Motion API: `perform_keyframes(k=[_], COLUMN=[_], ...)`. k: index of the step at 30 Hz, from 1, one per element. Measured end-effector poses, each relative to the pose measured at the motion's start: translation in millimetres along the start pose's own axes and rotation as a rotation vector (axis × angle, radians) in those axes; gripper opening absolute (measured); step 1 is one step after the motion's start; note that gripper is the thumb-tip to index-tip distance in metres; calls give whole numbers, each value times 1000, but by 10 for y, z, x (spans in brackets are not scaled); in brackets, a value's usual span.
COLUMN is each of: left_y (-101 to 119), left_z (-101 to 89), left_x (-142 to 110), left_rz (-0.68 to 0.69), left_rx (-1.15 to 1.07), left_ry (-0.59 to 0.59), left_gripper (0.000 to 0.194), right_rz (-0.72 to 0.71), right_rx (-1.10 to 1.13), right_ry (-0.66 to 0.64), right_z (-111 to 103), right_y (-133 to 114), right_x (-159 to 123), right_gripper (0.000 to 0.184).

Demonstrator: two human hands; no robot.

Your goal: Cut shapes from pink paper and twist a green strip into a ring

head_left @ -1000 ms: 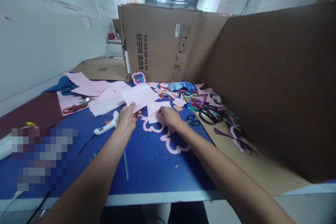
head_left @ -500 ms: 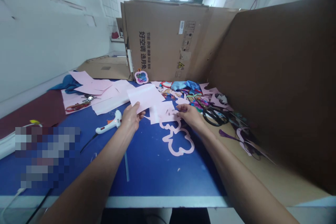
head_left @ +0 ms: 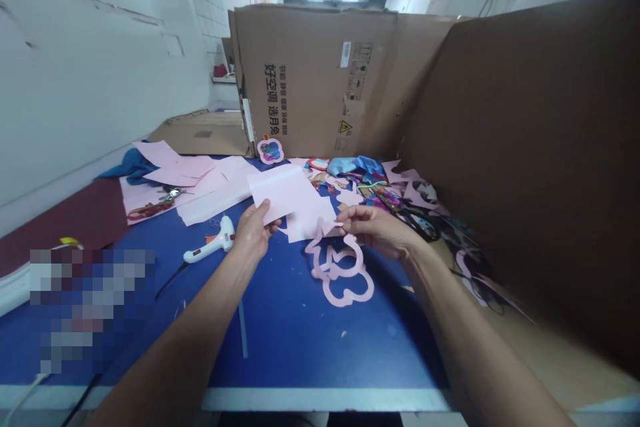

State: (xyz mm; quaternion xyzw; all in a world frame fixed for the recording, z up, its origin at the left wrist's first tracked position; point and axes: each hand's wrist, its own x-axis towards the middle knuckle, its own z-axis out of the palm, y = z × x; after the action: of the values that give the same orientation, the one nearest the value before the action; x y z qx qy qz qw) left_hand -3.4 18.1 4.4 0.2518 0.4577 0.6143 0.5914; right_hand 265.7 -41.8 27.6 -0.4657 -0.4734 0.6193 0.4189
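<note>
On a blue tabletop (head_left: 285, 347) beside a brown cardboard panel (head_left: 310, 80).

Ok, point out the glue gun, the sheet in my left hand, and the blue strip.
Glue gun (head_left: 213, 248): head view, on its white body.
Pink sheet (head_left: 281, 191): head view, middle of its face.
Blue strip (head_left: 243, 330): head view, lower half.

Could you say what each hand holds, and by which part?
Left hand: a pink sheet, by its near edge. Right hand: a pink cut-out, by its upper end.
</note>
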Motion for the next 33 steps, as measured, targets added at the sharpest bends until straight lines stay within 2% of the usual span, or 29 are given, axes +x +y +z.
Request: perform_keyframes(k=[4, 10, 17, 26, 31, 33], left_y=[-1, -33, -41, -64, 10, 58], left_z=[6, 26, 24, 4, 6, 5], left_x=[-14, -40, -36, -63, -67, -51], left_rz=[-23, 4, 48, 69, 86, 105], left_rx=[3, 76, 241, 259, 223, 198], left_ry=[-25, -58, -77, -174, -138, -91], left_gripper=[12, 9, 6, 17, 28, 27], right_rz=[36, 6, -22, -32, 10, -21], right_rx=[-104, -213, -382, -475, -467, -534], right_ry=[-16, 71, 92, 104, 9, 36], right_z=[-32, -137, -180, -199, -150, -156], right_y=[69, 167, 137, 203, 253, 249], right_x=[39, 111, 91, 103, 100, 102], right_gripper=[38, 34, 28, 32, 30, 26])
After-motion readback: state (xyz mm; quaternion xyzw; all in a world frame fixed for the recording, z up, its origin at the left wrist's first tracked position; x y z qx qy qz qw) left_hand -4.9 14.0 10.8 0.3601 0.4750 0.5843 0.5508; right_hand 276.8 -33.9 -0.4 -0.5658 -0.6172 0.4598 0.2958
